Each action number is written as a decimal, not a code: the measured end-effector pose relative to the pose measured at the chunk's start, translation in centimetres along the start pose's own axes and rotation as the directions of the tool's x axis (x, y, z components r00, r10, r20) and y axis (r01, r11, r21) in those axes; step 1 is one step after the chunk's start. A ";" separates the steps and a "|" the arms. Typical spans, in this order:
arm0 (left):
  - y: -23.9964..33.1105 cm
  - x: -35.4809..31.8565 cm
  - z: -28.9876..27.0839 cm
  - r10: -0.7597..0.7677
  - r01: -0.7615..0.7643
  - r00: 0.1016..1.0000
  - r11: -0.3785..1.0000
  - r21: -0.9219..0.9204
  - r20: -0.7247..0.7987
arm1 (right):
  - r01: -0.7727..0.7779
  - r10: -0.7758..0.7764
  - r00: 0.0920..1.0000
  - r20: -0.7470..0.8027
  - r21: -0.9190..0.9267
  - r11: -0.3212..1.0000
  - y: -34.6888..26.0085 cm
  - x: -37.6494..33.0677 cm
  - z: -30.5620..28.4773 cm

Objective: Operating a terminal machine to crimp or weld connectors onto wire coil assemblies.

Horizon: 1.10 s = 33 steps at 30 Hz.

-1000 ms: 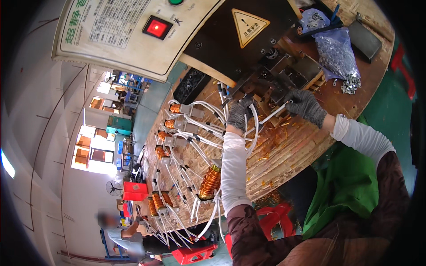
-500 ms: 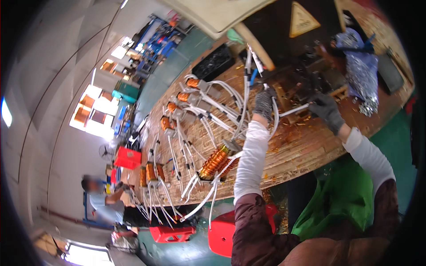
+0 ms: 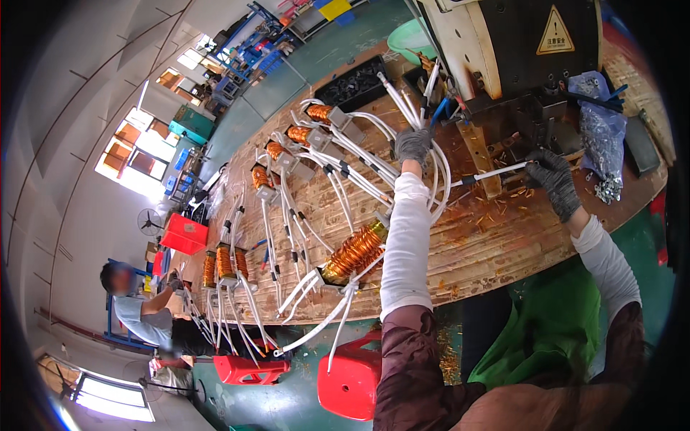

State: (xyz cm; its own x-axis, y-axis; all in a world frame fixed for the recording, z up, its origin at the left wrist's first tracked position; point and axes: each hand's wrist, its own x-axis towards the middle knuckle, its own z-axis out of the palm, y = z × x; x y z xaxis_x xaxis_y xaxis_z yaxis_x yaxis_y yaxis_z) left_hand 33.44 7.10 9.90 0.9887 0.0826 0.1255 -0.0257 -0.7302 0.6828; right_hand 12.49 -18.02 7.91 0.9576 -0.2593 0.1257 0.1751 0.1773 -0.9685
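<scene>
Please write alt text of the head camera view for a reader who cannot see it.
A person's gloved left hand grips a bundle of white sleeved wires while the gloved right hand holds one wire end beside a black machine, on a wooden workbench lined with copper coils.

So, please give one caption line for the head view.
Gloved left hand and right hand hold white sleeved wires at a wooden bench.
</scene>
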 end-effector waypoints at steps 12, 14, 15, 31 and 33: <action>8.1 -17.8 -7.0 0.905 -0.841 0.403 0.426 -0.334 0.138 | 0.139 -0.122 0.982 0.141 -0.117 0.983 -1.6 0.5 0.5; 8.9 -20.4 -4.5 0.891 -0.844 0.185 0.360 -0.397 0.415 | 0.138 -0.108 0.983 0.149 -0.205 0.969 -1.8 0.8 0.3; 9.0 -21.6 -3.1 0.832 -0.848 0.100 0.358 -0.391 0.545 | 0.258 -0.221 0.964 0.145 -0.345 0.902 -1.8 0.9 0.2; 1.4 -7.1 -7.3 0.485 -0.545 0.837 0.705 0.453 0.252 | 0.126 -0.124 0.986 0.108 -0.006 0.992 0.3 0.2 -0.3; -0.5 -2.4 -6.0 0.384 -0.474 0.879 0.773 0.423 0.284 | 0.107 -0.101 0.986 0.132 -0.035 0.994 0.4 0.1 -0.6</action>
State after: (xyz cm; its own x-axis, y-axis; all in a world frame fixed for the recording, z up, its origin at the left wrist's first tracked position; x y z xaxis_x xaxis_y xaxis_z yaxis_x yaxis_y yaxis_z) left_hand 30.20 11.33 13.52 0.9009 -0.4001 0.1680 -0.4258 -0.8899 0.1638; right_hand 12.49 -18.52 7.43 0.9567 -0.1486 0.2504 0.2682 0.1155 -0.9564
